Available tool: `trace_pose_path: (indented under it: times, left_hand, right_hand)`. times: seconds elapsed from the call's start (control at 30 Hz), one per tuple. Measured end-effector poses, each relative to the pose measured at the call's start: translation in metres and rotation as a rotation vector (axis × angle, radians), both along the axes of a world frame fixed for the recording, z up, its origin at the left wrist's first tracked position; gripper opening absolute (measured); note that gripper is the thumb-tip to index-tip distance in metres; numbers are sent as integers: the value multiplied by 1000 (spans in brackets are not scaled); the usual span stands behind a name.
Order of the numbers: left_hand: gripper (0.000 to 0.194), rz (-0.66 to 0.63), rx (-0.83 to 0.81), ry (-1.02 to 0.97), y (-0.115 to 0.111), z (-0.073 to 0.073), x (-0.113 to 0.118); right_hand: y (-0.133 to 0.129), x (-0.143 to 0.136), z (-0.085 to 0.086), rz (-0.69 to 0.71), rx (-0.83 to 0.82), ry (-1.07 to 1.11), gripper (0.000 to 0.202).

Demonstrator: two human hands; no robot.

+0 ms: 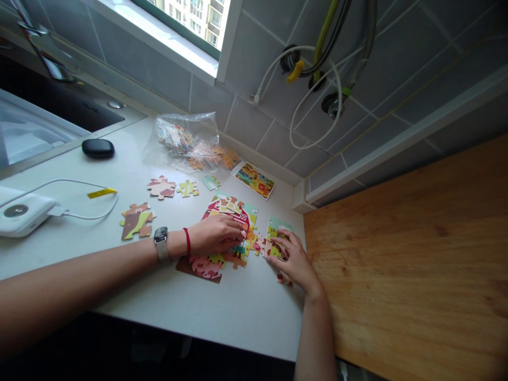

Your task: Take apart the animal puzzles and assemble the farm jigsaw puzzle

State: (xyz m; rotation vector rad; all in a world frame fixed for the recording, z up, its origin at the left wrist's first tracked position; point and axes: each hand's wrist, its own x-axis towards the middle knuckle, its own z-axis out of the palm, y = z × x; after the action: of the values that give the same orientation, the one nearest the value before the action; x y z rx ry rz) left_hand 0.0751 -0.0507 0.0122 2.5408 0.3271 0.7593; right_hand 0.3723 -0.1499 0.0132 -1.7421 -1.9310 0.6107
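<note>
Joined puzzle pieces [206,266] with a red barn and a pink animal lie on the white counter. Over their middle rests my left hand [218,234], palm down, its fingers close together and bent; what they hold, if anything, is hidden. My right hand [291,260] lies spread on a smaller group of pieces [274,225] at the right, separated by a gap at the top from the barn part. A loose piece [284,279] sits below my right palm. Left of the barn are a brown and green cluster [137,220], a pink piece [161,187], a yellow-green piece [188,188] and a pale green piece [211,183].
Behind the pieces are a clear plastic bag [186,138] of more pieces and a picture card [254,179]. A black case [98,148], a white device [24,211] with a cable, and a sink [119,120] are at the left. A wooden board [408,254] borders the right.
</note>
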Motion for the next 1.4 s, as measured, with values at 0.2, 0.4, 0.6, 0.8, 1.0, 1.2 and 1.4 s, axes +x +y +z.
trace_pose_path:
  times: [0.2,0.4,0.6,0.8,1.0,1.2,1.4]
  left_hand:
    - [20,-8,1,-8,2,-3,0]
    - [16,-21,5,-32,3,-6,0]
    - [19,-23,14,-28,1,-5,1]
    - [21,-14,49,52,-5,-6,3]
    - [17,-51,66,41,-12,-11,5]
    - [21,-37,96,45,-15,-13,3]
    - [33,-34,123,90,-16,-15,2]
  right_hand:
    - [0,-5,6,-54,22,115,23]
    - [-2,-10,17,-274,52,597,28]
    - [-15,-25,4,-370,-9,651,42]
    - [-36,-56,-9,-476,122,526,38]
    - [-50,-78,-17,-571,271,313,48]
    - [-63,-86,-22,-547,264,162,46]
    - [-62,-87,-25,-578,282,302,37]
